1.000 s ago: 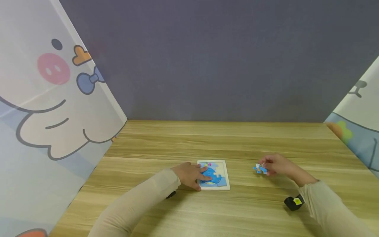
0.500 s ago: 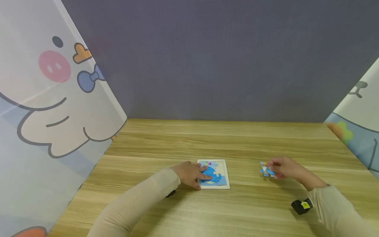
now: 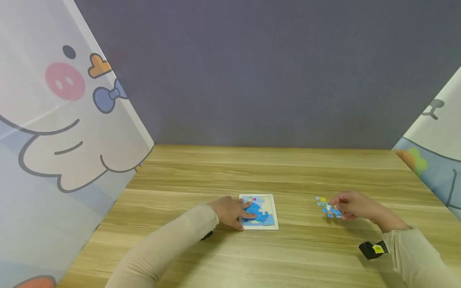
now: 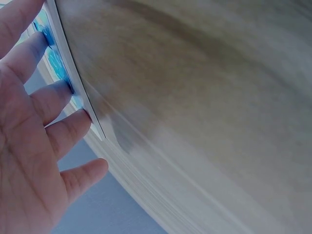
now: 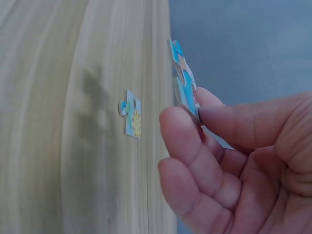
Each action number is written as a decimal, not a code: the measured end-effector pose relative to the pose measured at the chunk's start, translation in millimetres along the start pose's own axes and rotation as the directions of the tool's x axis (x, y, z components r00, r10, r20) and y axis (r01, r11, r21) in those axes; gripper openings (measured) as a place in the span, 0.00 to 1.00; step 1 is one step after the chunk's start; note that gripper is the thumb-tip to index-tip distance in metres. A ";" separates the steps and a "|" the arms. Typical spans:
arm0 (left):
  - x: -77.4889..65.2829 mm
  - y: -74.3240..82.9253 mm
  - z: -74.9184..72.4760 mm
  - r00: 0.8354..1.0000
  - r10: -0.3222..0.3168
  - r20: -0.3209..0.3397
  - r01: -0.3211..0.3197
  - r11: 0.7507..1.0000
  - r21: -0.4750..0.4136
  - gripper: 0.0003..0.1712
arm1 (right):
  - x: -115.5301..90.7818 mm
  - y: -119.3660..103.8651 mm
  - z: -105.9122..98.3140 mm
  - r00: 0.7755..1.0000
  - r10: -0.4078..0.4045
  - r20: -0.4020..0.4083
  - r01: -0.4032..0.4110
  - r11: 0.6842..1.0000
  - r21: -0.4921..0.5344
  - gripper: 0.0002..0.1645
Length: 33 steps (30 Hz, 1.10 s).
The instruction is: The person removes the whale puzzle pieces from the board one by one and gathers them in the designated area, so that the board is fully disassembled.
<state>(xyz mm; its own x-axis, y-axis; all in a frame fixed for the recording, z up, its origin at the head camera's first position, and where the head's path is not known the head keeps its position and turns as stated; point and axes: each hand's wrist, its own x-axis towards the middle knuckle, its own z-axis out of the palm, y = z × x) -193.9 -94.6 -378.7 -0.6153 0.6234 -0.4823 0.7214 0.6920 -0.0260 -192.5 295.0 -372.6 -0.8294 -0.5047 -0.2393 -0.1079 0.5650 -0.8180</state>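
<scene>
My left hand [image 3: 228, 212] lies with spread fingers over the left side of a small white-framed jigsaw puzzle [image 3: 275, 218]. A blue picture fills much of it, and a cream gap shows at the upper right. In the left wrist view the fingertips [image 4: 61, 90] touch the puzzle along its edge. My right hand [image 3: 354, 206] pinches a blue jigsaw piece [image 5: 184, 92] between thumb and fingers, tilted and raised over the table. Beyond it, a second jigsaw piece [image 5: 133, 117] with a yellow sun lies flat on the wood.
The wooden table [image 3: 201, 172] runs back to a dark grey panel [image 3: 266, 72]. Printed cartoon walls [image 3: 83, 152] stand at the left and right. A black wrist device [image 3: 372, 250] with a yellow mark hangs below the right sleeve.
My right hand has moved right with the blue jigsaw piece, and the sun piece behind it has come into view. My left hand stays put on the puzzle.
</scene>
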 end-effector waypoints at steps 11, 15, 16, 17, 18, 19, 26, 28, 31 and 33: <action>-0.6 1.2 0.1 1.000 -0.002 -0.002 0.002 1.000 0.007 0.34 | -6.6 1.5 -8.2 1.000 0.004 0.020 -0.005 1.000 0.028 0.15; -1.6 1.5 -0.7 1.000 -0.005 -0.001 0.005 1.000 0.004 0.34 | -6.4 3.0 -5.7 1.000 -0.003 0.015 0.003 0.999 0.045 0.14; -1.7 1.6 -0.6 1.000 -0.005 0.000 0.005 1.000 0.000 0.34 | -6.2 3.7 -4.9 1.000 0.001 0.011 -0.002 0.999 0.041 0.14; -1.9 1.7 -0.4 1.000 -0.004 -0.002 0.004 1.000 -0.004 0.33 | -6.2 4.6 -4.4 1.000 0.002 0.009 -0.002 0.999 0.047 0.14; -2.4 2.0 -0.5 1.000 -0.002 -0.002 0.002 1.000 -0.006 0.33 | -6.0 5.2 -3.7 1.000 0.002 0.009 -0.003 0.999 0.044 0.14; -2.8 2.1 -0.5 1.000 0.001 -0.003 -0.002 1.000 -0.007 0.33 | -5.9 5.6 -3.1 1.000 0.005 0.006 -0.005 0.999 0.035 0.14; -4.6 2.6 -0.4 1.000 0.008 -0.004 -0.008 1.000 -0.008 0.33 | -4.3 7.3 -0.3 1.000 0.018 0.009 -0.018 1.000 0.020 0.13; -5.3 2.8 -1.1 1.000 0.005 -0.005 -0.005 1.000 -0.014 0.33 | -3.9 8.1 0.9 1.000 0.018 0.009 -0.018 0.999 0.031 0.13; -6.2 3.0 -2.1 1.000 0.002 -0.005 -0.003 1.000 -0.005 0.33 | -3.3 9.1 2.9 1.000 0.015 0.013 -0.015 0.999 0.037 0.13; -6.4 3.1 -2.7 1.000 0.005 -0.003 -0.005 1.000 0.003 0.33 | -3.7 9.4 4.0 1.000 0.013 0.020 -0.014 0.999 0.037 0.12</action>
<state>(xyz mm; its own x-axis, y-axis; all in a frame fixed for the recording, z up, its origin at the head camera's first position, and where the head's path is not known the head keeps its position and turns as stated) -188.6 -95.5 -373.4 -0.6128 0.6282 -0.4795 0.7255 0.6877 -0.0263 -188.2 299.6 -381.5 -0.8197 -0.5104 -0.2601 -0.0760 0.5470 -0.8337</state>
